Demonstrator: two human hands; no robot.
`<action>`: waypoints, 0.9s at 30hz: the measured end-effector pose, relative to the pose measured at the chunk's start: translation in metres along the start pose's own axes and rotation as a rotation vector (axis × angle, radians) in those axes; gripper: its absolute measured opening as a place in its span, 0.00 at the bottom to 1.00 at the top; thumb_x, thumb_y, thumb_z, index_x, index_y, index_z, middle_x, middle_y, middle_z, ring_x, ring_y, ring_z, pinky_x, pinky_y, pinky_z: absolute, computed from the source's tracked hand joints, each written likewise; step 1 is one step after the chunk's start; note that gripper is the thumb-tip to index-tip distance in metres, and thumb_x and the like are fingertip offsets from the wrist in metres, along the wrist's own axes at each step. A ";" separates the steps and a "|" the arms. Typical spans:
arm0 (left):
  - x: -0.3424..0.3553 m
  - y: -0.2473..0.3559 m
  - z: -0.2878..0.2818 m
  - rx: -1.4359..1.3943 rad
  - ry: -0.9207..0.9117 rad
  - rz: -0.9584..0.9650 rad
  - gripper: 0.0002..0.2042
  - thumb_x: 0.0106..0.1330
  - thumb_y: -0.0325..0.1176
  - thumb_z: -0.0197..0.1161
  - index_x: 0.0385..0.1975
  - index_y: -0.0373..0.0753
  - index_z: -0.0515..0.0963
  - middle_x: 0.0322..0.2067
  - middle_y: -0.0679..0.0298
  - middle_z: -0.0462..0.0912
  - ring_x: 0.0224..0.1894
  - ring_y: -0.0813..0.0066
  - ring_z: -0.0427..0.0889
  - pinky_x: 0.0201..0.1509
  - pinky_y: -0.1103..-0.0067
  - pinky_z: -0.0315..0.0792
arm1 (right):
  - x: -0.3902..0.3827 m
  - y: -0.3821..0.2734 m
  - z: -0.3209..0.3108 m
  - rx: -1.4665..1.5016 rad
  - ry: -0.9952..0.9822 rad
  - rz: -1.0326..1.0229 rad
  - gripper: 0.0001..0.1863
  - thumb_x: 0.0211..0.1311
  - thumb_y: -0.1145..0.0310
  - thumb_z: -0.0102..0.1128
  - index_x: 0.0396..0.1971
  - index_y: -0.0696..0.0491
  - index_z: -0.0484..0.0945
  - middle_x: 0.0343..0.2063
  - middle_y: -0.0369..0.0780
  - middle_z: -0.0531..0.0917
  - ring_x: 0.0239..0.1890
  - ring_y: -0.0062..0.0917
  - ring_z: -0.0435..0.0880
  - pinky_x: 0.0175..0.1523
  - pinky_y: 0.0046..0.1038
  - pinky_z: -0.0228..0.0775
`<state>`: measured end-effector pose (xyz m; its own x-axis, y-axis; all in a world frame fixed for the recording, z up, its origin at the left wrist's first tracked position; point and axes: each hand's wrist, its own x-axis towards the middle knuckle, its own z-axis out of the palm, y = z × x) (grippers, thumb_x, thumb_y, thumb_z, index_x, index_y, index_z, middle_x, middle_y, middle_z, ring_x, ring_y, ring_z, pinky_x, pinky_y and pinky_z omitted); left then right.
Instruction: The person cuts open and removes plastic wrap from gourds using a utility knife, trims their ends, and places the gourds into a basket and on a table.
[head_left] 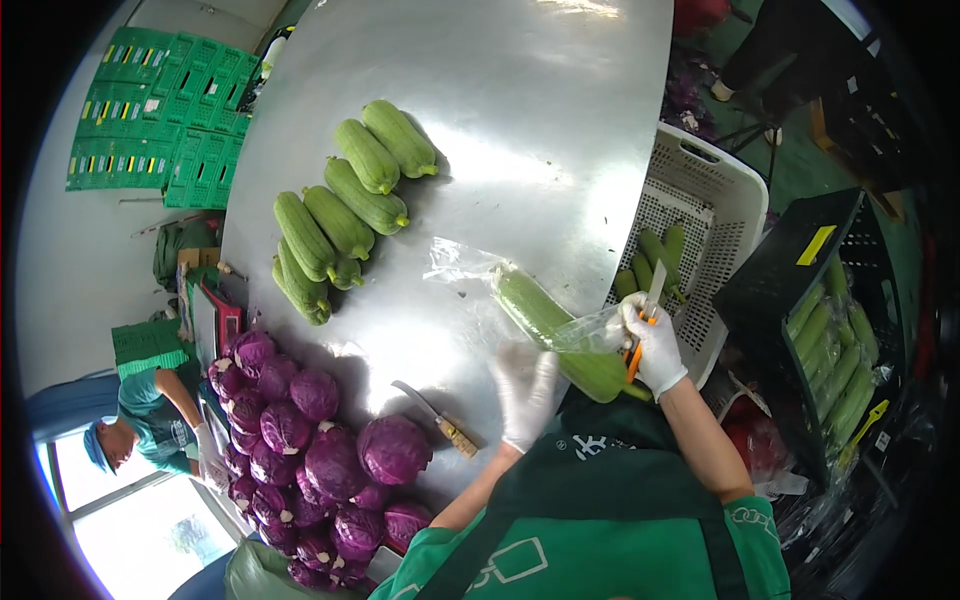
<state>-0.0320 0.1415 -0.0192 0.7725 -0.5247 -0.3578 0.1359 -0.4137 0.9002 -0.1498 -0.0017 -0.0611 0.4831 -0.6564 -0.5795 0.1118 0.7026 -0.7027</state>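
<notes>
A green loofah gourd (545,318) lies slantwise on the metal table near me, partly inside a clear plastic bag (462,262). Its stem end sticks out toward my body. White-gloved, my left hand (524,392) is held just left of the gourd, fingers apart and holding nothing; it is slightly blurred. On the other side my right hand (655,345), also gloved, grips an orange-handled cutting tool (657,283) with its pale blade pointing away from me. Bag film reaches close to these fingers; whether they pinch it I cannot tell.
Several loofah gourds (370,158) rest farther up the table (530,60). Purple cabbages (332,462) are piled at left, beside a wooden-handled knife (437,418). A white basket (735,190) and a black crate (790,240) hold gourds at right. A co-worker (160,410) stands at left.
</notes>
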 end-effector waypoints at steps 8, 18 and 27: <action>0.017 -0.017 0.005 -0.351 -0.295 -0.116 0.42 0.53 0.27 0.73 0.65 0.35 0.51 0.54 0.57 0.70 0.55 0.69 0.72 0.58 0.73 0.69 | 0.004 -0.055 0.042 -0.166 -0.094 -0.214 0.05 0.67 0.70 0.54 0.32 0.54 0.74 0.19 0.33 0.75 0.20 0.12 0.72 0.24 0.15 0.60; 0.051 0.071 -0.012 0.308 -0.923 0.274 0.45 0.46 0.33 0.77 0.64 0.32 0.57 0.56 0.50 0.71 0.59 0.66 0.70 0.64 0.73 0.63 | 0.041 -0.164 -0.035 -0.680 0.361 -0.843 0.06 0.61 0.73 0.58 0.29 0.60 0.76 0.17 0.38 0.78 0.21 0.19 0.77 0.29 0.22 0.67; 0.058 0.068 -0.026 0.160 -1.238 -0.174 0.44 0.48 0.31 0.72 0.66 0.30 0.55 0.60 0.54 0.66 0.64 0.68 0.63 0.68 0.74 0.54 | -0.108 -0.294 -0.312 -1.020 1.454 -0.774 0.26 0.59 0.44 0.56 0.53 0.43 0.77 0.47 0.42 0.82 0.50 0.33 0.80 0.54 0.28 0.69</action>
<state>0.0385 0.1018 0.0279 -0.3582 -0.7625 -0.5388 0.0338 -0.5873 0.8087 -0.5057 -0.2236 0.0794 -0.4535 -0.7648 0.4577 -0.8140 0.1462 -0.5621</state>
